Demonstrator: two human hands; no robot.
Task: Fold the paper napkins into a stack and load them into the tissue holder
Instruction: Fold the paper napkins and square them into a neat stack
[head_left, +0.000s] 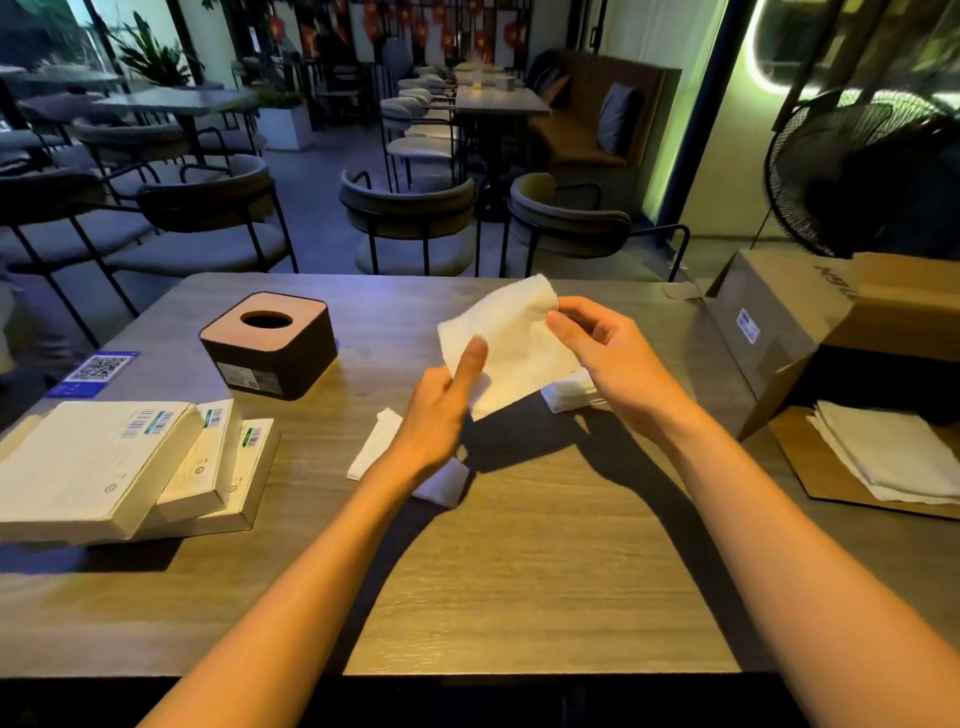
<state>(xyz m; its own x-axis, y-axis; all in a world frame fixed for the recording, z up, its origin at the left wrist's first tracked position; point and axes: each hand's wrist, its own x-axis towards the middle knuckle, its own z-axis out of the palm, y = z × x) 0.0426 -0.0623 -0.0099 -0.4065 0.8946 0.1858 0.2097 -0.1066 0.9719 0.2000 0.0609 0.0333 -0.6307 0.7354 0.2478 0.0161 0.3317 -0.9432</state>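
Wooden table (519, 571), café chairs (410, 218) beyond — left grip (441, 410), right grip (608, 358) both pinching napkin (514, 343)

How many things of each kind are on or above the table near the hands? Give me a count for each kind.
Tissue holder: 1
Flat napkin packs, stacked at left: 3
Napkin held up by left hand and right hand: 1
Folded napkin piles on table: 2
QR code card: 1
Cardboard box: 1
Total: 9
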